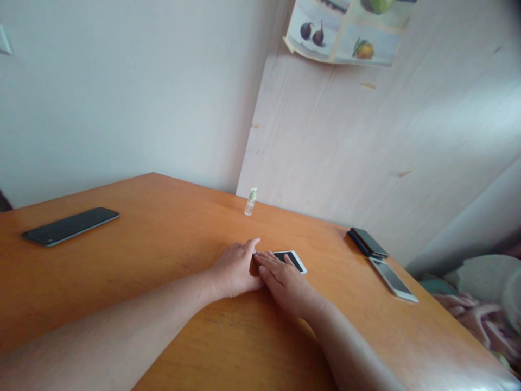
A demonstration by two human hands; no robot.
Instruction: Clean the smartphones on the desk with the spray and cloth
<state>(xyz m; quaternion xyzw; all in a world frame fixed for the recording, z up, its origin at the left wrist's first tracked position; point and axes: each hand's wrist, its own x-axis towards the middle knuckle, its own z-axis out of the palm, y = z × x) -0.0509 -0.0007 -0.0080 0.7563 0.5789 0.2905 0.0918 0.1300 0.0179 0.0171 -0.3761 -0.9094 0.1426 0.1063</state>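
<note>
Near the middle of the wooden table, my two hands meet. My left hand (pixel 235 271) rests low over the tabletop, its thumb raised and apart; its other fingers are mostly hidden behind my right hand. My right hand (pixel 287 282) has its fingers stretched out flat towards my left palm, overlapping that hand. Just beyond the right fingers lies a white phone (pixel 300 263) with a dark screen, partly covered by that hand. Whether anything lies between the palms cannot be made out. A small clear pump bottle (pixel 249 203) stands upright beyond both hands.
A large black phone (pixel 71 225) lies at the left of the wooden table (pixel 163 217). Towards the right edge are a dark wallet-like case (pixel 367 243) and another white phone (pixel 393 279). Walls border the far edges. Crumpled cloth (pixel 480 320) lies beyond the right edge.
</note>
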